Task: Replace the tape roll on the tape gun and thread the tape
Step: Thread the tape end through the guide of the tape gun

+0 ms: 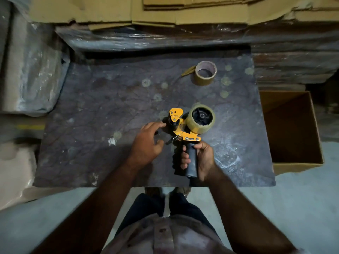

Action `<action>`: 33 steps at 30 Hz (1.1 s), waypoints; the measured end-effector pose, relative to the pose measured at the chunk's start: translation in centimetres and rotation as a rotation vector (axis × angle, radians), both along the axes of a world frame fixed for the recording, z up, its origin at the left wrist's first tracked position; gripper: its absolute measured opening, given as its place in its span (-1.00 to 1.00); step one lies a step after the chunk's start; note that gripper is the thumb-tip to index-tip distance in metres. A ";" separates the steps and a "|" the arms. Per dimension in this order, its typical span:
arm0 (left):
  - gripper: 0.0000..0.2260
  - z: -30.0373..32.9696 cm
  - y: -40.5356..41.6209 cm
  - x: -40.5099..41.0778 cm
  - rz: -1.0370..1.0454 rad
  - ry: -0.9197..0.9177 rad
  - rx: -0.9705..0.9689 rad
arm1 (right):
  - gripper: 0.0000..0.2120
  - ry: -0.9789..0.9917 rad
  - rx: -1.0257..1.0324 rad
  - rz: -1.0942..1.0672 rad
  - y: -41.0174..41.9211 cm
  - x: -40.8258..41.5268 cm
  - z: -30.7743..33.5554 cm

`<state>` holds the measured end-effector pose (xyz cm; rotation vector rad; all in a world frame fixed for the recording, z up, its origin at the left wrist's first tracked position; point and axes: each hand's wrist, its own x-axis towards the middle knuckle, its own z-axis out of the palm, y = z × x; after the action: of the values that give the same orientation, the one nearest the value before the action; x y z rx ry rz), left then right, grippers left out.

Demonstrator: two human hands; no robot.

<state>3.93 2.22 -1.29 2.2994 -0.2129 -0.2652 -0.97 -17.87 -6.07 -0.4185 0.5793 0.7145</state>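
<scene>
Dark table [91,143]: stacked cardboard sheets [183,13] and plastic-wrapped bundles [146,39] crowd its far edge, an open cardboard box [293,129] stands just off the right edge, and bare surface lies left of the hands and between them and the far side. Tape gun [185,129] sits near table centre, slightly toward the near edge, with a clear tape roll [200,119] seated on its hub; a near-spent brown roll [205,72] lies well apart toward the far right. Right hand [199,160] wraps its fingers round the black handle; left hand [146,143] is loosely spread, holding nothing, fingertips [162,125] touching or just beside the black front roller, contact unclear.
</scene>
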 end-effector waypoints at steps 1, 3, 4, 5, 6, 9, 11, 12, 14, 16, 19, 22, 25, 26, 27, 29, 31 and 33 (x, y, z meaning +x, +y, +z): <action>-0.51 0.6 0.0 0.3 0.015 -0.037 -0.003 | -0.70 -0.015 -0.018 -0.006 -0.2 0.4 0.7; -0.56 2.1 -0.4 1.2 0.027 -0.119 -0.005 | -0.70 -0.057 -0.048 -0.013 -0.5 1.4 2.3; -0.59 2.9 -0.7 1.8 0.031 -0.144 -0.010 | -0.70 -0.080 -0.063 -0.019 -0.7 1.9 3.3; -0.62 3.9 -1.2 2.3 0.033 -0.151 -0.020 | -0.70 -0.103 -0.074 -0.025 -0.8 2.4 4.3; -0.65 4.9 -1.7 2.9 0.029 -0.161 -0.022 | -0.70 -0.124 -0.086 -0.031 -0.9 2.9 5.3; -0.70 8.0 -3.2 4.5 0.017 -0.244 0.067 | -0.70 -0.180 -0.128 -0.030 -1.2 3.8 7.5; -0.69 10.0 -4.4 5.6 0.017 -0.270 0.123 | -0.69 -0.211 -0.160 -0.011 -1.4 4.3 8.7; -0.70 11.0 -4.9 6.0 0.018 -0.274 0.149 | -0.68 -0.224 -0.178 0.000 -1.4 4.4 9.2; -0.73 12.7 -6.1 6.9 0.027 -0.281 0.213 | -0.67 -0.240 -0.222 0.015 -1.5 4.6 10.3; -0.73 14.0 -7.0 7.4 0.030 -0.270 0.310 | -0.66 -0.242 -0.254 0.021 -1.4 4.6 11.2; -0.66 15.1 -7.9 7.7 0.024 -0.218 0.489 | -0.66 -0.255 -0.296 0.024 -1.4 4.5 12.0; -0.71 15.4 -8.4 7.8 0.029 -0.115 0.578 | -0.66 -0.260 -0.351 0.042 -1.7 4.4 12.4; -0.83 14.8 -8.2 7.9 0.011 -0.105 0.495 | -0.66 -0.271 -0.379 0.072 -1.7 4.2 12.6; -0.87 14.6 -8.0 7.9 0.012 -0.143 0.455 | -0.66 -0.273 -0.389 0.079 -1.7 4.2 12.8; -0.88 14.4 -7.8 7.8 0.015 -0.187 0.427 | -0.66 -0.274 -0.399 0.084 -1.7 4.2 12.8; -0.88 14.2 -7.6 7.5 0.015 -0.257 0.422 | -0.67 -0.269 -0.404 0.083 -1.6 4.3 13.0; -0.87 14.2 -7.5 7.3 0.012 -0.307 0.492 | -0.67 -0.255 -0.384 0.087 -1.6 4.3 13.0; -0.86 13.8 -7.5 7.0 0.009 -0.351 0.571 | -0.67 -0.236 -0.376 0.095 -1.6 4.3 13.0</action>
<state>10.93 -5.27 12.51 2.9063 -0.3376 0.1054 3.37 -19.42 6.98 -0.8725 0.4716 0.6351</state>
